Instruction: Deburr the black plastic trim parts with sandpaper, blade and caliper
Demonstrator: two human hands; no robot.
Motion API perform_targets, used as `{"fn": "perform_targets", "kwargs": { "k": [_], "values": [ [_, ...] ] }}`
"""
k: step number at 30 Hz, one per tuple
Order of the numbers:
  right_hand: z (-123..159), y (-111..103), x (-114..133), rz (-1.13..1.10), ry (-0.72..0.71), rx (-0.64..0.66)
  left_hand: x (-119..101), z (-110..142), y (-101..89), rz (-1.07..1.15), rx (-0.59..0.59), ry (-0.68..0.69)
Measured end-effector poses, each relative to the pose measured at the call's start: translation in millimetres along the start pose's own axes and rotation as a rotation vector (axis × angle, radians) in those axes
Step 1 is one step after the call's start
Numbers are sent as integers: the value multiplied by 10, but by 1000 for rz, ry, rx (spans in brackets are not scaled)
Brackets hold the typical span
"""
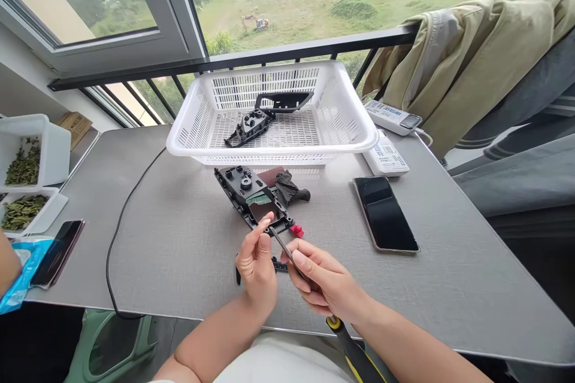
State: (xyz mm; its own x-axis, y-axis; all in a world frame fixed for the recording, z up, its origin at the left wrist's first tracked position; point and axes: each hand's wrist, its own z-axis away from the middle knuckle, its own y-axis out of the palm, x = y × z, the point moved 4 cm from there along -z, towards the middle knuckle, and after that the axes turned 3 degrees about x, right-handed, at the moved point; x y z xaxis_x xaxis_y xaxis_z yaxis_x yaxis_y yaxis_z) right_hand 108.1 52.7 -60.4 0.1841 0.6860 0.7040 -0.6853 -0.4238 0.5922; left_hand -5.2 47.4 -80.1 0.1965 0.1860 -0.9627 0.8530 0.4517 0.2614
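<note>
My right hand (321, 281) is closed round the metal shaft of a screwdriver (287, 254) whose yellow and black handle (354, 356) sticks out below my wrist. My left hand (257, 263) pinches its fingertips at the screwdriver's tip, holding something too small to name. Just beyond the tip lies a black plastic panel (245, 188) with round holes and a green circuit board, flat on the grey table (179, 251). A small red piece (296, 230) sits at the panel's near corner. A small black part (279, 265) lies under my hands.
A white plastic basket (345, 114) behind holds two black plastic parts (251, 125). A dark phone (385, 214) lies right, two white devices (386, 155) beyond it. A black cable (121, 221), another phone (57, 252) and white trays of green leaves (22, 191) are left. A jacket (467, 54) hangs right.
</note>
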Motion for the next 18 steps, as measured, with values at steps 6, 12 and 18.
{"fn": "perform_targets", "kwargs": {
  "k": [6, 12, 18],
  "values": [
    [-20, -11, -20, 8, -6, -20, 39, -4, -4, -51, -12, -103],
    [-17, -22, -29, 30, 8, -44, 47, -17, -6, -50, 7, -113],
    [-6, -33, -42, 94, 8, -35, 24, -17, 3, -70, -15, -94]
  ]
}}
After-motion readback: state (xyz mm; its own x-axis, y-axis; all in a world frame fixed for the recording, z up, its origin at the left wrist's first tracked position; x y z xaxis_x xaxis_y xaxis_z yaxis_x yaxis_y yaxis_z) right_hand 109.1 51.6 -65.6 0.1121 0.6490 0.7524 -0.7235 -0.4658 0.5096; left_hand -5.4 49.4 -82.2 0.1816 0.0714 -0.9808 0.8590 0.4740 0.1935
